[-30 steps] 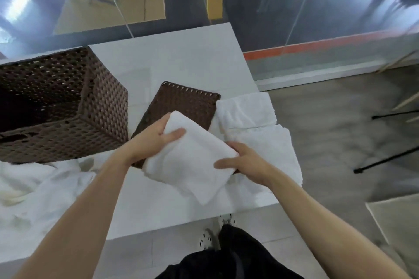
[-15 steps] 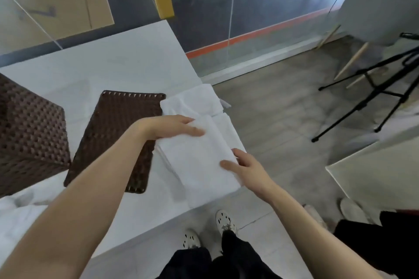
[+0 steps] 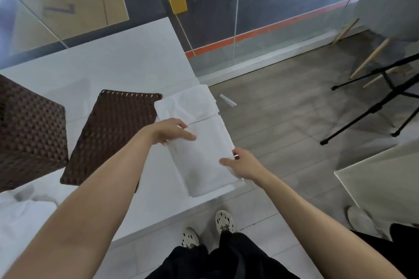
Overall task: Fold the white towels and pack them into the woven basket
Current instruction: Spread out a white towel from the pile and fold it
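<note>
While both hands are laid on it, a folded white towel (image 3: 204, 158) is seen lying flat at the near right corner of the white table (image 3: 118, 68), its right edge running along the table's edge. The left hand (image 3: 169, 130) is placed palm-down on the towel's far left corner, fingers extended and loosely spread, nothing pinched. The right hand (image 3: 243, 163) is set at the towel's near right edge, fingers extended toward the left and held close together over the cloth; whether the thumb grips the edge cannot be told. A second folded towel (image 3: 186, 104) is noted just beyond, touching the first. A flat woven lid (image 3: 113, 133) lies to the left of both towels. The woven basket (image 3: 29, 138) stands further left, partly cut off by the frame. Unfolded white cloth (image 3: 20, 215) is bunched at the near left.
</note>
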`<state>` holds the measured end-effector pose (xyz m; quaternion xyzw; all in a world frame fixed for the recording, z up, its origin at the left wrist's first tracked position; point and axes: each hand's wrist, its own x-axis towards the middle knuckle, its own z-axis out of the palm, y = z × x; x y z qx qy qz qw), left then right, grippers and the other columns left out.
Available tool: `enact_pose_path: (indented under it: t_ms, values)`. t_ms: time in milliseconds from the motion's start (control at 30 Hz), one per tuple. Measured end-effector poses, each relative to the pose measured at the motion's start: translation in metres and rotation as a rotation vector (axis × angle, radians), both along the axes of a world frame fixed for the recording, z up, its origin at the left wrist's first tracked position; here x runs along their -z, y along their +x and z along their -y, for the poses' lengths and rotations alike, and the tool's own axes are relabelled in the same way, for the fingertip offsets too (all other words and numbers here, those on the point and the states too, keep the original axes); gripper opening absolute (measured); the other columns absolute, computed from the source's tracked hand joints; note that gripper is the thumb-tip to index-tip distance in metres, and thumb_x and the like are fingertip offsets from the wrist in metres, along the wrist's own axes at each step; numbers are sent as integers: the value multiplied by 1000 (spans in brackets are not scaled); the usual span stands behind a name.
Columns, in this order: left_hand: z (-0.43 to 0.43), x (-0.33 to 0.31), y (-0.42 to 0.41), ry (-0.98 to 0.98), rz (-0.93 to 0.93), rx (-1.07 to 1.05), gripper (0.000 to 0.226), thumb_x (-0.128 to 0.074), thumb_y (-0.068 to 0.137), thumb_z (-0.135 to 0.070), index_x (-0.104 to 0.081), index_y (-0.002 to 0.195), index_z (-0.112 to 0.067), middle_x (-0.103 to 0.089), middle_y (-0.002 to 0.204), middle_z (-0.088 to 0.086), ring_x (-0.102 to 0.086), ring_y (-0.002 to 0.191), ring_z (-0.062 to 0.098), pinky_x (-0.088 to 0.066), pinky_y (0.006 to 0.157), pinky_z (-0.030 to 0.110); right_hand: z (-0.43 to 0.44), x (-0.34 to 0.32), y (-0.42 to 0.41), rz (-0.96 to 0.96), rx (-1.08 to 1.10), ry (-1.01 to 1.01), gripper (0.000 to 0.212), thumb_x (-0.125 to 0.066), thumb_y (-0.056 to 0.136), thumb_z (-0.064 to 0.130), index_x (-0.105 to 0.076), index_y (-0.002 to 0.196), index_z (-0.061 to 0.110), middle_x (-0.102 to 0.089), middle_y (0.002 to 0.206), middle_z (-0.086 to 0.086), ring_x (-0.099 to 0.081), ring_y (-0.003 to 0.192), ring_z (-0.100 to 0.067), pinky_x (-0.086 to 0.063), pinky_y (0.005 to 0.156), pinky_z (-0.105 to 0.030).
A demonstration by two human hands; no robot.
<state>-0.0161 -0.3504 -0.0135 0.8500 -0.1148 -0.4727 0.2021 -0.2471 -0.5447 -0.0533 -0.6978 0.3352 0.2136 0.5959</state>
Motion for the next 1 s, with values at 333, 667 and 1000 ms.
enact_pose_path:
  t_ms: [333, 667, 1000]
  values:
    - [-11, -9, -5, -233, 209, 69, 40, -82, 92, -42, -73, 130, -35, -73, 129, -14, -66, 126, 13, -51, 113, 40, 14, -6, 7, -2, 26, 67, 64, -89, 62, 42, -72, 112, 6, -78, 111, -13, -76, 102, -34, -65, 83, -50]
    - [-8, 19, -71, -97, 1065, 263, 66, -73, 98, -37, -50, 156, -16, -51, 154, 14, -49, 143, 35, -41, 117, 49, -7, -13, 10, 207, -355, -887, 49, -48, 107, 54, -59, 118, 8, -61, 112, -16, -64, 108, -41, -55, 87, -45]
    - [-27, 43, -95, 128, 621, 420, 119, -51, 87, -89, 17, 169, -38, 27, 178, -4, 20, 166, 25, -18, 134, 51, -11, 54, 23, 598, -649, -982, 67, -36, 114, 46, -22, 168, 9, -7, 179, -6, 2, 165, -21, -23, 130, -47]
